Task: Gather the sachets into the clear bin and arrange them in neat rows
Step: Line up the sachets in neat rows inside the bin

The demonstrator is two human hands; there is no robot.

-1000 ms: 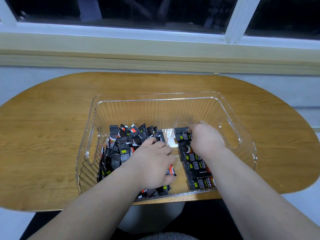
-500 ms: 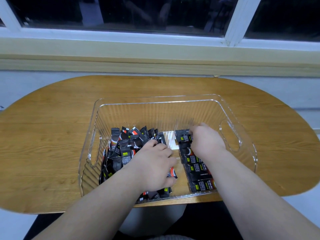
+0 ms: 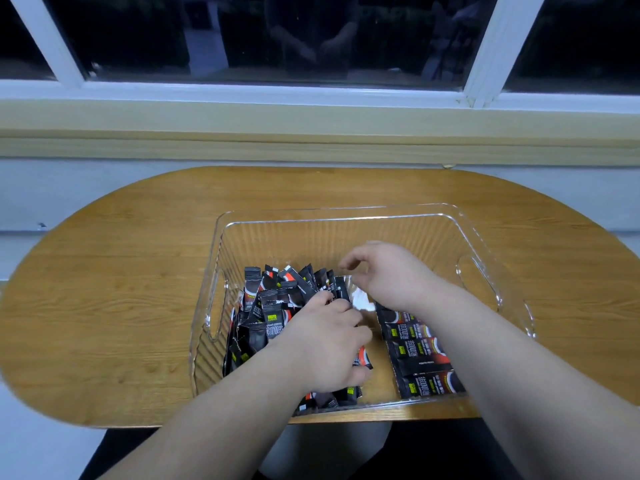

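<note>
A clear plastic bin stands on the wooden table. A loose pile of black sachets fills its left half. A flat row of sachets lies along the right side of the bin floor, running from near to far. My left hand lies on the pile, its fingers curled over the sachets at the pile's right edge. Above the far end of the row hovers my right hand, close to the top of the pile, fingers loosely curled around nothing.
The bin has cut-out handles in its left wall and right wall. A window sill and a dark window run behind the table. Bare bin floor shows between the pile and the row.
My right hand has lifted off the far end of the sachet row and moved left and up toward the pile. My left hand stays on the pile.
</note>
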